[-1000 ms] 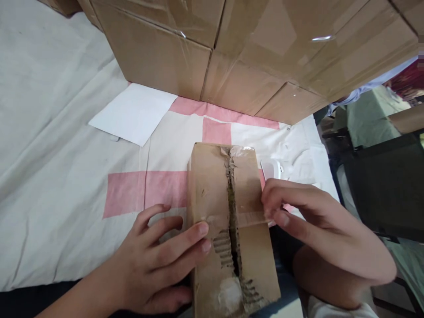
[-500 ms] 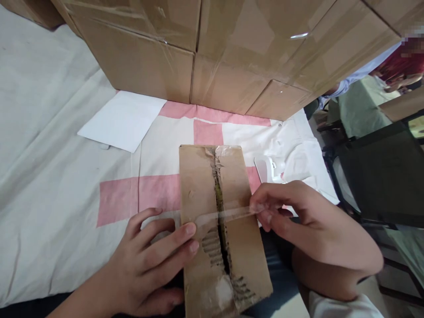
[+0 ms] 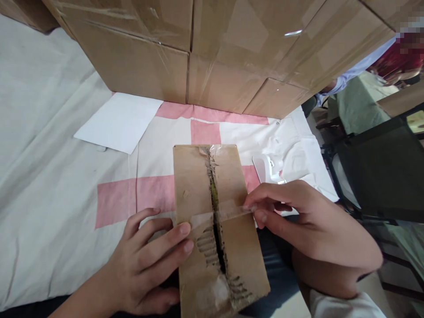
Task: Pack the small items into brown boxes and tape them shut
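A small cardboard box (image 3: 238,247) with a torn seam down its top lies in front of me. Its surface is ripped to corrugation beside the slit. Across the slit runs a strip of clear tape (image 3: 228,213). My left hand (image 3: 152,258) rests at the box's left edge, fingers spread, with two fingertips on the top. My right hand (image 3: 281,212) pinches the tape's right end at the right edge of the box. A white tape dispenser (image 3: 265,168) is behind my right hand, partly hidden.
Stacked, taped cardboard boxes (image 3: 142,66) stand across the back. White paper (image 3: 121,121) lies at left on the white and pink cloth (image 3: 152,150). A dark chair (image 3: 380,168) is at the right. Another person's arm (image 3: 344,81) shows behind the stack.
The box has shifted slightly left in view. My right hand's fingertips have moved a little left with the tape end, nearer the box top.
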Tool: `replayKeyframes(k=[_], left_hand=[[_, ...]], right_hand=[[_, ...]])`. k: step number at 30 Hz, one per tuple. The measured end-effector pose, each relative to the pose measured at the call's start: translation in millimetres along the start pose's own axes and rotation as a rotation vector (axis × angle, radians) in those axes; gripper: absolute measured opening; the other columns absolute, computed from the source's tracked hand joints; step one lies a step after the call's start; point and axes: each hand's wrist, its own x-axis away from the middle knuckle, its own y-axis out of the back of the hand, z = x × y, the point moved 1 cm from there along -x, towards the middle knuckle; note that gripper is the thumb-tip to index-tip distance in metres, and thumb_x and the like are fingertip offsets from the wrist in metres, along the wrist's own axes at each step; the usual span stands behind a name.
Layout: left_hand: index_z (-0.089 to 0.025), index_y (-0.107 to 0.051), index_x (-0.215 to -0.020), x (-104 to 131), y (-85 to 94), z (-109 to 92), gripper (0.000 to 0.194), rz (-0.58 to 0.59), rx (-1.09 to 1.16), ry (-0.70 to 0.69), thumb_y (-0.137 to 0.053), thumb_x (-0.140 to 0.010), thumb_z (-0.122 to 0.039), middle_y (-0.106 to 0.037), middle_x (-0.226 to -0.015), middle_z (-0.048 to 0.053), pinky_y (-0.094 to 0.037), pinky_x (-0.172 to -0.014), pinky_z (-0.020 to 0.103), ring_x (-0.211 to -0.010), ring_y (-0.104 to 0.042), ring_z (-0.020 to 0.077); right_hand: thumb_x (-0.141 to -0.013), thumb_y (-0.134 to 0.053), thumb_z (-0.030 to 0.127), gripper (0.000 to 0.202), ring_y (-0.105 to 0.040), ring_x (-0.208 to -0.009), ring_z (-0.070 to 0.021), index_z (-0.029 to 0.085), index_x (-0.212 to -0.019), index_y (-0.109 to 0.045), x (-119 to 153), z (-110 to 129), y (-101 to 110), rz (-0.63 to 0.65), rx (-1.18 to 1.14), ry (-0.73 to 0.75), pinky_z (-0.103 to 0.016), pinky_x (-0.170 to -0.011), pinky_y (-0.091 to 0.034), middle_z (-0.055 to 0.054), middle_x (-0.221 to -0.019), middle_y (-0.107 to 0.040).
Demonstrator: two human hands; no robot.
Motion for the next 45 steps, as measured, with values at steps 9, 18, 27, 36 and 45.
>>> replayKeyframes(k=[9,18,27,36,45], left_hand=[[-0.023,-0.066,-0.124,-0.5,1.6,-1.1,0.039,0.029,-0.026,0.008,-0.042,-0.102,-0.043,-0.061,-0.141,0.011,-0.045,-0.104,0.06,-0.109,-0.063,0.0281],[-0.021,-0.07,-0.114,-2.1,2.0,-4.1,0.037,0.037,0.013,0.024,-0.039,-0.103,-0.038,-0.061,-0.136,0.01,-0.04,-0.105,0.062,-0.106,-0.061,0.0283],[-0.026,-0.067,-0.122,0.3,2.6,-5.6,0.036,0.083,-0.015,0.063,-0.042,-0.102,-0.043,-0.067,-0.13,0.007,-0.041,-0.109,0.058,-0.109,-0.063,0.027],[-0.02,-0.069,-0.114,-1.2,-0.1,-0.3,0.037,0.025,0.031,0.005,-0.039,-0.103,-0.039,-0.061,-0.134,0.01,-0.042,-0.107,0.058,-0.11,-0.06,0.0288],[-0.026,-0.067,-0.119,-3.1,0.3,-2.1,0.027,0.079,-0.013,-0.007,-0.052,-0.098,-0.034,-0.064,-0.133,0.006,-0.045,-0.102,0.057,-0.107,-0.061,0.0273]], right_hand=[[-0.094,-0.063,0.033,0.031,-0.042,-0.051,-0.0083,0.018,-0.068,-0.056,-9.8,-4.8,-7.5,-0.032,-0.186,-0.093,-0.02,-0.047,-0.034,0.004,-0.056,-0.049],[-0.094,-0.06,0.023,0.026,-0.038,-0.054,-0.0088,0.019,-0.069,-0.052,-9.3,-9.4,-9.5,-0.034,-0.014,-0.103,-0.023,-0.05,-0.029,0.005,-0.058,-0.045],[-0.093,-0.066,0.04,0.051,-0.023,-0.054,-0.0072,0.021,-0.06,-0.032,-20.4,-35.5,1.6,0.129,-0.148,-0.156,-0.024,-0.048,-0.02,0.007,-0.06,-0.023],[-0.08,-0.081,0.048,0.089,-0.064,-0.115,-0.0303,0.027,-0.153,-0.033,-22.0,-28.8,-26.8,-0.251,-0.083,-0.041,-0.04,-0.089,-0.057,-0.011,-0.126,-0.065],[-0.095,-0.065,0.04,0.1,-0.016,-0.158,-0.0315,0.032,-0.166,0.004,-29.1,-28.8,-34.2,-0.029,-0.227,0.06,-0.049,-0.127,-0.025,-0.003,-0.172,-0.017]])
